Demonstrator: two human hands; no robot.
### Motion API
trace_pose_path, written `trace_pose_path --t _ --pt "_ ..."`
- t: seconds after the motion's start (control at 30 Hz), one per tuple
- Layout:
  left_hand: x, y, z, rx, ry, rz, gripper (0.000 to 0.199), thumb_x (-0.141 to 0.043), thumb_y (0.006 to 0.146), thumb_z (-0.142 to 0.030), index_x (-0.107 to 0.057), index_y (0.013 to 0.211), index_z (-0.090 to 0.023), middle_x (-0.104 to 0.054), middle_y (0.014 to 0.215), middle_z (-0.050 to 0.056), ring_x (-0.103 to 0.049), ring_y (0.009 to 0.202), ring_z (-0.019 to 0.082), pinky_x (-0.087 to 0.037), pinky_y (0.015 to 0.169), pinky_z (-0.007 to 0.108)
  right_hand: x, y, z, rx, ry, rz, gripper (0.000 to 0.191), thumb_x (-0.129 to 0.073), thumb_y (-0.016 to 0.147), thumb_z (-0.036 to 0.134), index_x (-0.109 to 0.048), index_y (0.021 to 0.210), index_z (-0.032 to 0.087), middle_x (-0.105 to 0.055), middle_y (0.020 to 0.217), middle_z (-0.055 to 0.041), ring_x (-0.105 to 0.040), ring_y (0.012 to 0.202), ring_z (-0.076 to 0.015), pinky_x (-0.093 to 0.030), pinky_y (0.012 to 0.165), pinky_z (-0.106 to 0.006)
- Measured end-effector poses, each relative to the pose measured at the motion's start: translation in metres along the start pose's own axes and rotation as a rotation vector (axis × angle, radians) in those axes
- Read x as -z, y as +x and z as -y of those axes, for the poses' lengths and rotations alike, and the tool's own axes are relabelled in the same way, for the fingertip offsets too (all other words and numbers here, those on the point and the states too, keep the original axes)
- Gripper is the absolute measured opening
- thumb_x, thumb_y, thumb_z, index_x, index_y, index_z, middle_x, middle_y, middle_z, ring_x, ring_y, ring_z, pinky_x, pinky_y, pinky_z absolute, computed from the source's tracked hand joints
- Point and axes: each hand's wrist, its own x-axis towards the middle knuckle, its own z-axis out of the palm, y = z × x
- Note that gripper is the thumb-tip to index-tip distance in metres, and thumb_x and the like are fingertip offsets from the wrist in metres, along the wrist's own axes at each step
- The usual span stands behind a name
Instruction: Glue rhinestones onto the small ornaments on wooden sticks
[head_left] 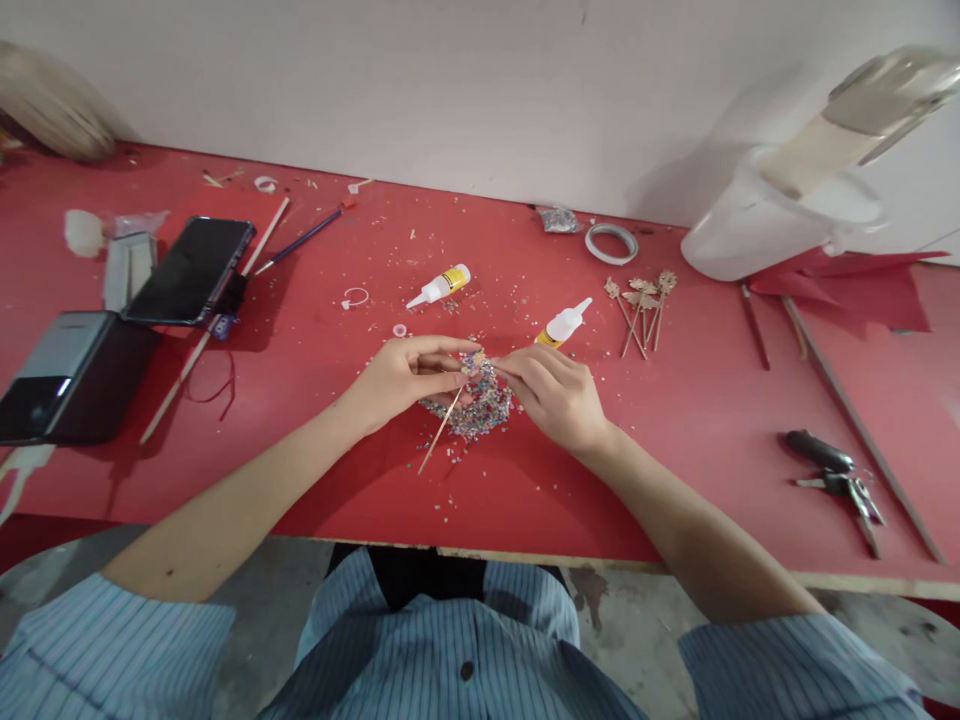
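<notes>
Between its thumb and fingers my left hand [405, 380] holds a thin wooden stick [440, 432] topped by a small piece [473, 362] covered in colourful bits. My right hand [553, 392] is closed in a pinch beside that piece; whatever its fingertips grip is too small to make out. Under both hands lies a pile of multicoloured chips [480, 412] on the red table [360, 510]. One glue bottle [441, 286] lies beyond my left hand, and another glue bottle [565, 323] lies just past my right fingers.
Several decorated sticks [641, 300] and a tape roll [611, 243] lie at the back right, near a white bucket [750, 220]. Keys [844, 485] rest at the right. A phone [193, 270], a black device [75, 375] and a long stick [176, 385] occupy the left.
</notes>
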Motion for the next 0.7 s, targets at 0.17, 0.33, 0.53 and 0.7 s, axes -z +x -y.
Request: trace_pose_path --t 0.17,0.33,0.53,0.7 --pt "-0.0001 -0.0002 -0.0007 0.009 0.031 -0.005 0.04 -0.071 0.077 -0.025 -0.064 0.116 -0.019 -0.073 0.095 0.006 -0.072 0.075 0.017 -0.061 0.074 0.029 -0.0009 -0.0004 -0.0015 -0.027 0.025 -0.006 0.016 -0.048 0.092 0.015 -0.063 0.097 0.018 -0.07 0.088 -0.0051 -0.065 0.081 -0.015 -0.053 0.071 -0.029" --pt "-0.0007 -0.0001 -0.0011 -0.005 0.038 -0.006 0.04 -0.071 0.076 -0.026 -0.064 0.116 -0.02 -0.073 0.096 0.006 -0.072 0.074 0.017 -0.061 0.071 0.029 -0.0026 -0.0025 -0.0038 -0.033 0.051 -0.024 0.013 -0.051 0.091 0.016 -0.062 0.098 0.018 -0.07 0.088 -0.0049 -0.065 0.082 -0.015 -0.052 0.072 -0.029" --pt "-0.0004 0.0002 -0.0002 -0.01 0.06 -0.006 0.041 -0.071 0.077 -0.027 -0.064 0.116 -0.02 -0.073 0.096 0.006 -0.071 0.073 0.016 -0.062 0.071 0.03 -0.0021 -0.0024 -0.0028 -0.047 0.069 -0.023 0.012 -0.052 0.091 0.018 -0.062 0.097 0.019 -0.07 0.087 -0.0043 -0.065 0.081 -0.0151 -0.052 0.072 -0.029" --pt "-0.0006 -0.0001 -0.0007 -0.015 0.037 -0.005 0.04 -0.072 0.076 -0.027 -0.065 0.115 -0.02 -0.073 0.095 0.006 -0.071 0.072 0.016 -0.062 0.07 0.029 -0.0013 -0.001 -0.0018 -0.031 0.072 -0.042 0.01 -0.053 0.09 0.017 -0.062 0.096 0.018 -0.069 0.085 -0.0045 -0.064 0.079 -0.015 -0.052 0.07 -0.029"
